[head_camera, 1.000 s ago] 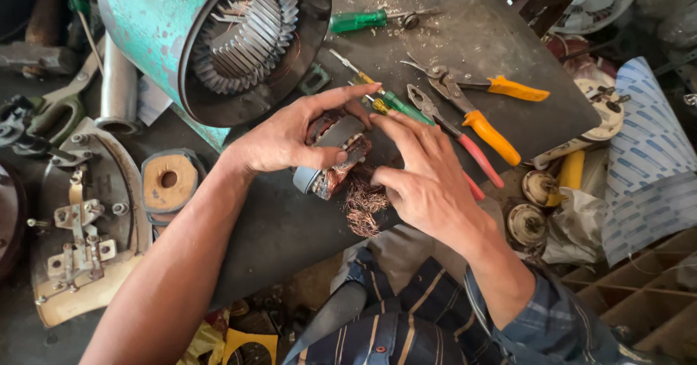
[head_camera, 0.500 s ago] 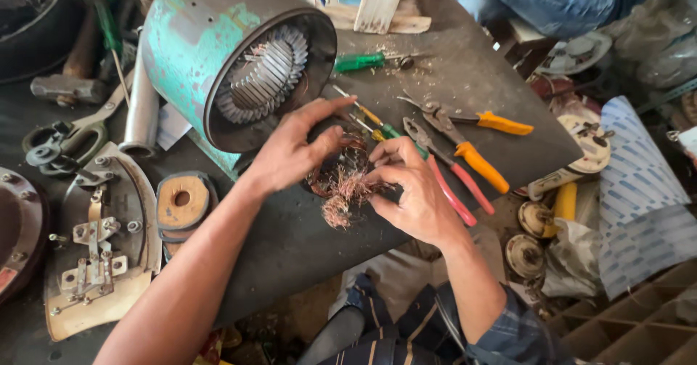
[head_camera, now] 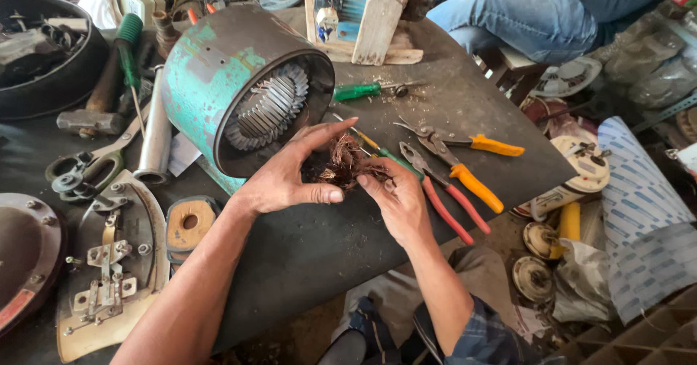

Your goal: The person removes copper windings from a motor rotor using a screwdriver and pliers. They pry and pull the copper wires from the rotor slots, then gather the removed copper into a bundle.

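Copper wire bundle [head_camera: 347, 163], tangled, held between both hands just in front of the open end of the green motor housing [head_camera: 239, 89], above the dark table [head_camera: 465, 104]. Left hand [head_camera: 287, 176] cupped around the bundle, thumb and forefinger stretched out, touching the wire. Right hand [head_camera: 396, 202] pinching the bundle from the other side. Just beside the right hand, orange pliers [head_camera: 454, 173] and red pliers [head_camera: 435, 198]. Farther back, a green screwdriver [head_camera: 367, 89].

The motor housing [head_camera: 218, 75] is teal with brown rust patches — its inner teeth are grey metal. The wire bundle [head_camera: 347, 163] is copper-brown. One screwdriver [head_camera: 367, 90] has a green handle, the pliers [head_camera: 465, 180] orange and red handles — the table [head_camera: 450, 111] is dark grey.
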The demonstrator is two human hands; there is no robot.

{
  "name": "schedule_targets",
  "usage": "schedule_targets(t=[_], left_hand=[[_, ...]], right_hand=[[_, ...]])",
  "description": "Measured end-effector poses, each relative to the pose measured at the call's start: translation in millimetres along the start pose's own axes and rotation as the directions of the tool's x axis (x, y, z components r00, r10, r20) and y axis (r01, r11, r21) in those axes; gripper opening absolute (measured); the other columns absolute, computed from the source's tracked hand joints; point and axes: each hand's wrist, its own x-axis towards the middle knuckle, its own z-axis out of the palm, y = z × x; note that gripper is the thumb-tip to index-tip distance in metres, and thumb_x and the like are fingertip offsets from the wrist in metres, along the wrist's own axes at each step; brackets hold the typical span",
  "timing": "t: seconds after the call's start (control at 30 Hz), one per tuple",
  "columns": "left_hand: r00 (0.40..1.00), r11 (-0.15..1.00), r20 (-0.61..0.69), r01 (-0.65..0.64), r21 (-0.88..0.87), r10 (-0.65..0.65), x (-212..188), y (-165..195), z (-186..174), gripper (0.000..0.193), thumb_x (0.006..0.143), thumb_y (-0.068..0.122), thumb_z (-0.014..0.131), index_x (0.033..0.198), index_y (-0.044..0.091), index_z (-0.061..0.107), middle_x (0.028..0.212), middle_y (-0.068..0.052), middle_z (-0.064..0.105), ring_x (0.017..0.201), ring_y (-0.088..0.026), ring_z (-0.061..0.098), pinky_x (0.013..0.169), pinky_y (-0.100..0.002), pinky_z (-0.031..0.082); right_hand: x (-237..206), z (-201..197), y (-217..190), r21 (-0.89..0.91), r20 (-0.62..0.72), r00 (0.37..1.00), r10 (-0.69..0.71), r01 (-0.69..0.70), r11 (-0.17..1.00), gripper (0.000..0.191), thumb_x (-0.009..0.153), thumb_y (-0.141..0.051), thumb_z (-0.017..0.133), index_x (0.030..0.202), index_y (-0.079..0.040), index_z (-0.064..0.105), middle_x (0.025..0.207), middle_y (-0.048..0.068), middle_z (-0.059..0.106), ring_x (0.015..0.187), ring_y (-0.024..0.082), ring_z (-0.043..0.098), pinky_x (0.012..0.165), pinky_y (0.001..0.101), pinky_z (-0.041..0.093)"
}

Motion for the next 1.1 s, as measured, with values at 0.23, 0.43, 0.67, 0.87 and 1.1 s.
schedule_targets(t=[0.23, 0.43, 0.67, 0.87, 1.1], left_hand=[[0.983, 0.972, -0.074, 0.154, -0.179, -0.170, 6, 7, 7, 0.101, 0.079, 0.023, 0.083, 0.164, 0.012, 0.031, 0.130, -0.010, 0.065, 0.119, -0.019, 0.061, 0.110, -0.034, 0.045], [0.937, 0.982, -0.297, 0.189, -0.015, -0.185, 7, 16, 26, 0.103, 0.073, 0.008, 0.079, 0.162, 0.013, 0.028, 0.118, -0.012, 0.068, 0.108, -0.021, 0.063, 0.102, -0.034, 0.049], [0.860, 0.974, -0.458, 0.188, -0.129, -0.226, 7, 15, 43, 0.086, 0.078, 0.003, 0.071, 0.158, 0.013, 0.039, 0.113, -0.012, 0.070, 0.099, -0.018, 0.069, 0.093, -0.032, 0.055], [0.800, 0.964, -0.538, 0.207, -0.166, -0.265, 8, 18, 48, 0.078, 0.078, -0.001, 0.063, 0.153, 0.011, 0.045, 0.102, -0.008, 0.074, 0.089, -0.015, 0.071, 0.088, -0.031, 0.056], [0.826, 0.947, -0.501, 0.117, -0.299, -0.260, 5, 13, 49, 0.082, 0.079, -0.004, 0.058, 0.157, 0.010, 0.041, 0.109, -0.005, 0.068, 0.095, -0.012, 0.064, 0.091, -0.027, 0.054]], right_hand=[[8, 13, -7, 0.031, -0.117, 0.993, -0.014, 0.018, 0.999, 0.054, 0.093, -0.011, 0.075, 0.141, -0.005, 0.052, 0.116, 0.010, 0.073, 0.109, 0.013, 0.067, 0.093, 0.0279, 0.054], [10, 19, -17, 0.013, -0.085, 0.992, -0.094, 0.096, 0.995, 0.058, 0.091, 0.001, 0.068, 0.145, -0.006, 0.050, 0.122, 0.009, 0.070, 0.111, 0.013, 0.067, 0.096, 0.0285, 0.055], [14, 24, -23, -0.144, -0.027, 0.982, -0.186, 0.180, 0.973, 0.058, 0.087, 0.007, 0.069, 0.142, -0.004, 0.053, 0.117, 0.007, 0.069, 0.109, 0.014, 0.067, 0.099, 0.0298, 0.053], [17, 36, -23, -0.314, -0.139, 0.964, -0.227, 0.174, 0.933, 0.059, 0.083, 0.006, 0.068, 0.139, -0.008, 0.056, 0.106, 0.007, 0.070, 0.098, 0.013, 0.069, 0.087, 0.0286, 0.056], [21, 38, -13, -0.234, -0.208, 0.966, -0.153, 0.103, 0.967, 0.045, 0.085, 0.005, 0.068, 0.129, -0.004, 0.063, 0.105, 0.009, 0.073, 0.096, 0.014, 0.070, 0.084, 0.0285, 0.057]])
